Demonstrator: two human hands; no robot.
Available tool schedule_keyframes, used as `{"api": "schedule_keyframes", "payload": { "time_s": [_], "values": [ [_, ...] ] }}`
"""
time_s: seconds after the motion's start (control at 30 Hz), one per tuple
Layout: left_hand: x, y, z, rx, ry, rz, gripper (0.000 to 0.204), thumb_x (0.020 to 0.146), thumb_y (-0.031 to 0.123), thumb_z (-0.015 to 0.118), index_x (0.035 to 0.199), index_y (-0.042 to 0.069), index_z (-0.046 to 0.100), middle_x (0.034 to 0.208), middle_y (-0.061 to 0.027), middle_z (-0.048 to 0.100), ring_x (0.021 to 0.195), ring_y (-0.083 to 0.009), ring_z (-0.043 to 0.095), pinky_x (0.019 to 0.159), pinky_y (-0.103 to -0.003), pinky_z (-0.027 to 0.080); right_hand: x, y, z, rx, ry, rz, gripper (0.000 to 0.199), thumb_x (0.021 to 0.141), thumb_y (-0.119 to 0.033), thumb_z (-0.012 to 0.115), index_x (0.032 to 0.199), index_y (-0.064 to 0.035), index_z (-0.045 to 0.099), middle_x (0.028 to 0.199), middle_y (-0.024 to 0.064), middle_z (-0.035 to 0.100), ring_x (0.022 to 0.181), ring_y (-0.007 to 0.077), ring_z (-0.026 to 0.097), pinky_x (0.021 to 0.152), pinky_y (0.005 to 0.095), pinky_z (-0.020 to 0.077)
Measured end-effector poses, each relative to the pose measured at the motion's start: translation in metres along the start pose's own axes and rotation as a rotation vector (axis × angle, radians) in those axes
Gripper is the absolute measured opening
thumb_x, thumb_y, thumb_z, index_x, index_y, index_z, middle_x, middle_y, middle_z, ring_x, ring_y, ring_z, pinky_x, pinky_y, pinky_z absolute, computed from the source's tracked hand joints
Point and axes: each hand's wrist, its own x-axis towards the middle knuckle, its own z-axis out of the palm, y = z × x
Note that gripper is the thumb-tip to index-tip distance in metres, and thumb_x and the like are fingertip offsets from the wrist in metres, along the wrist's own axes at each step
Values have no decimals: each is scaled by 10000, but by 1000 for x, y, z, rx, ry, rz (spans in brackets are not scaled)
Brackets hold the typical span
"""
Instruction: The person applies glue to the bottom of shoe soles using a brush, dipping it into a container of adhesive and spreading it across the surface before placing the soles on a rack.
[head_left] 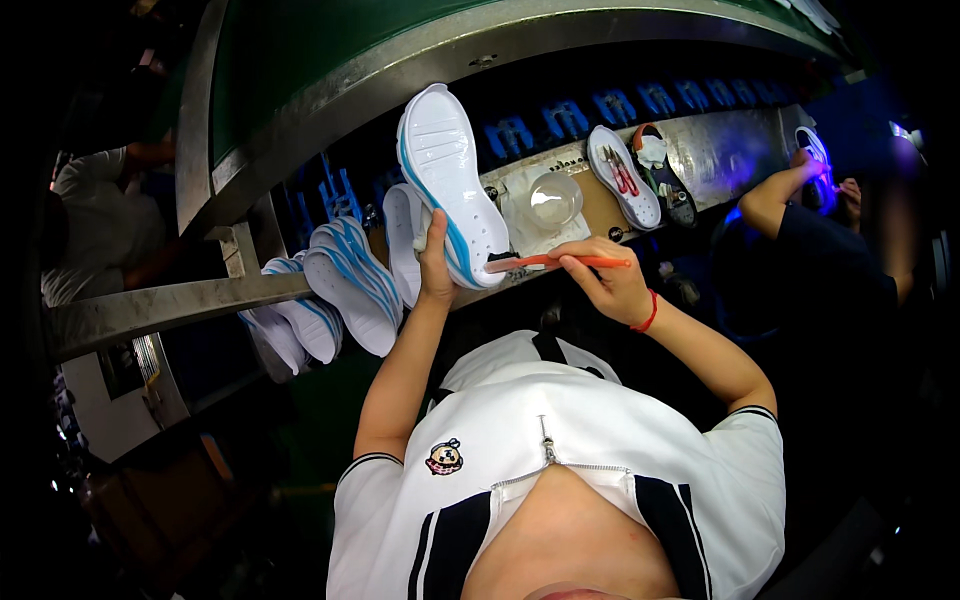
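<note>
A white shoe sole (445,165) with a blue-striped edge is tilted upright in front of me, its inner face towards me and shiny in places. My left hand (435,265) is closed round its lower left edge. Between the fingertips of my right hand (610,285) is the orange handle of a small brush (535,261). The dark bristles touch the lower end of the sole, beside its small holes. A clear bowl (555,201) stands on a whitish sheet just beyond my right hand.
Several more white-and-blue soles (350,290) stand stacked at left. Further right lie a sole with red-handled pliers (622,175) in it and a dark shoe piece (665,175). A metal frame (440,65) runs along the far side. At right another person (800,230) handles a sole.
</note>
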Motion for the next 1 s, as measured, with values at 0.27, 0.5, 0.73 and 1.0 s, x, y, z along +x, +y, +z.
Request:
{"api": "schedule_keyframes", "payload": {
  "time_s": [0.27,0.5,0.73,1.0],
  "values": [
    [-4,-30,-6,168,167,215,598,910,480,424,1315,46,346,1230,-120,488,1101,-217,515,929,-342,419,-7,-28,16,392,15,407,223,933,-138,473,937,45,601,837,114,685,693,96,619,594,212,471],
    [-26,-7,23,41,-31,53,621,928,503,353,1335,35,313,1227,-132,482,1089,-223,526,926,-345,430,32,8,-17,499,78,426,263,956,-178,415,956,38,565,806,133,669,728,133,632,675,217,462],
    [-28,25,76,38,-244,6,623,934,493,328,1377,58,282,1293,-122,462,1150,-197,502,971,-320,406,61,17,-50,679,469,353,276,958,-184,414,1058,43,536,900,152,656,803,165,629,724,230,467],
    [209,225,149,-19,-267,301,550,915,429,412,1228,-22,442,1138,-220,562,970,-301,593,801,-386,514,46,7,-79,800,622,366,283,955,-202,415,1031,35,550,861,145,659,769,174,625,704,251,458]
  ]
}}
